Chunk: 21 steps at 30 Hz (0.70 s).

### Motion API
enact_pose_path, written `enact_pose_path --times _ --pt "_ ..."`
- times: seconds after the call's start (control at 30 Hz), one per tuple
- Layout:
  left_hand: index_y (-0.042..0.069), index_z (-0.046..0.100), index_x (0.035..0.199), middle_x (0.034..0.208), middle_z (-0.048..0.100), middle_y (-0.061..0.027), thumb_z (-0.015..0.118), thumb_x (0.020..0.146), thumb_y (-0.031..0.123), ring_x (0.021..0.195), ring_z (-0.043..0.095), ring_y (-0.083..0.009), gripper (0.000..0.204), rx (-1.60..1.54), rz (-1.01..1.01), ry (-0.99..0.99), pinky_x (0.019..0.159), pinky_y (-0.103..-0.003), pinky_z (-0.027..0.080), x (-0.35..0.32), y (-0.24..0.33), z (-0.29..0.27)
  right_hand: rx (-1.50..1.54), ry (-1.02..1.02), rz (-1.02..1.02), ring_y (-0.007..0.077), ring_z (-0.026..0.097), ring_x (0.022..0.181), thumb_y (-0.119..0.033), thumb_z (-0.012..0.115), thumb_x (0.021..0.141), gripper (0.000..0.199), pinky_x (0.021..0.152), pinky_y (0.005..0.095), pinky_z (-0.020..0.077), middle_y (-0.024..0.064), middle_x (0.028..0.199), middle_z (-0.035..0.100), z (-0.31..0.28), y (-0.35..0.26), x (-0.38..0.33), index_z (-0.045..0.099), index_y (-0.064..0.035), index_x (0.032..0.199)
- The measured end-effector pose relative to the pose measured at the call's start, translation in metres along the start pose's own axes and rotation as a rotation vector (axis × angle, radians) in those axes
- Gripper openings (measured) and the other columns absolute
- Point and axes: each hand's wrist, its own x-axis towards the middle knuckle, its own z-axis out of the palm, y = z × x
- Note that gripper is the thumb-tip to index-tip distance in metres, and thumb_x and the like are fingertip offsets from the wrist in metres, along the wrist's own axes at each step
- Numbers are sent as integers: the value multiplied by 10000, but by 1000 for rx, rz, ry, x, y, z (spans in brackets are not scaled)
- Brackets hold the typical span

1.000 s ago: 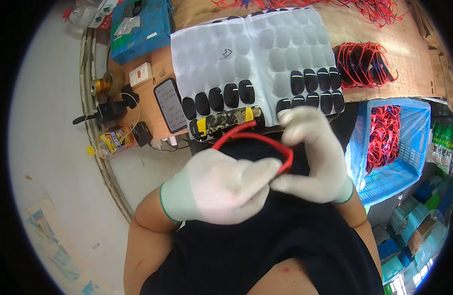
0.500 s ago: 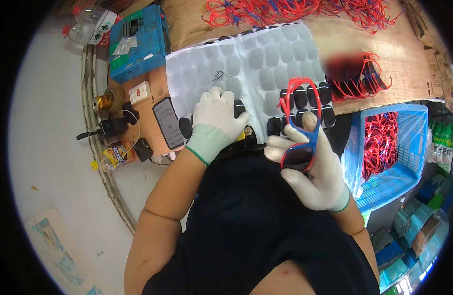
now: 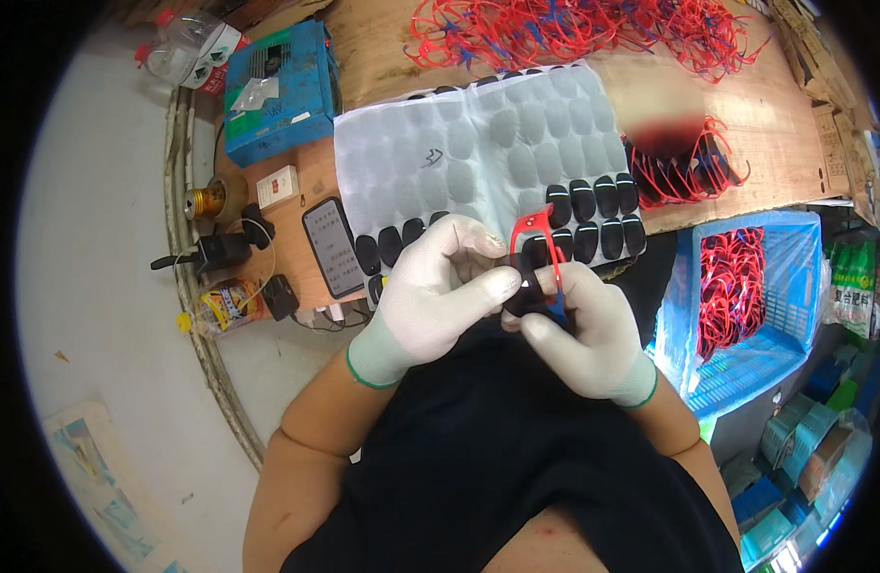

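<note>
Both hands wear white gloves and meet just in front of my chest. My right hand (image 3: 585, 329) grips a red glasses frame (image 3: 538, 239) that stands up between the fingers. My left hand (image 3: 438, 286) pinches a small black oval lens (image 3: 524, 290) against that frame. Just beyond the hands lies a white moulded tray (image 3: 478, 162) with rows of black oval lenses (image 3: 593, 215) along its near edge.
A pile of red frames (image 3: 573, 29) lies at the back of the wooden table; more red frames (image 3: 688, 172) sit right of the tray. A blue basket (image 3: 745, 296) of red frames stands at right. A phone (image 3: 332, 246), blue box (image 3: 277, 91) and small tools lie at left.
My left hand left the tray's row of lenses and came back to the frame with a black lens. The right hand stayed near my chest, turning the frame upright.
</note>
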Motion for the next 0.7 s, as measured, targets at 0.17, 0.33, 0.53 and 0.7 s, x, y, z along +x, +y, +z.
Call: enact_pose_path --times 0.17,0.33,0.53,0.7 --pt "-6 564 1217 984 633 -85 639 982 203 753 581 -117 323 -528 -175 -120 682 -259 494 0 -22 -8 95 -120 85 146 708 737 -69 609 952 132 716 281 554 73 848 734 -8 -5 0 671 17 1030" --pt "-5 587 1138 923 635 -66 626 988 212 739 574 -105 268 -406 -156 -163 698 -284 497 -3 -11 -4 175 -78 28 159 677 723 -97 547 968 184 709 278 537 72 821 716 0 0 -2 686 17 1006" --pt "13 583 1068 960 635 -73 602 994 216 751 565 -105 217 -157 -131 36 694 -271 478 -6 -15 3 -149 11 -30 222 594 581 -58 521 943 159 593 329 482 80 689 617 -1 0 -4 668 3 943" --pt "13 577 1065 958 634 -70 583 997 210 762 568 -105 208 -46 -85 62 702 -267 476 -9 -11 10 -314 115 -265 268 568 529 -40 591 875 106 537 366 444 88 620 551 2 0 0 676 7 919"
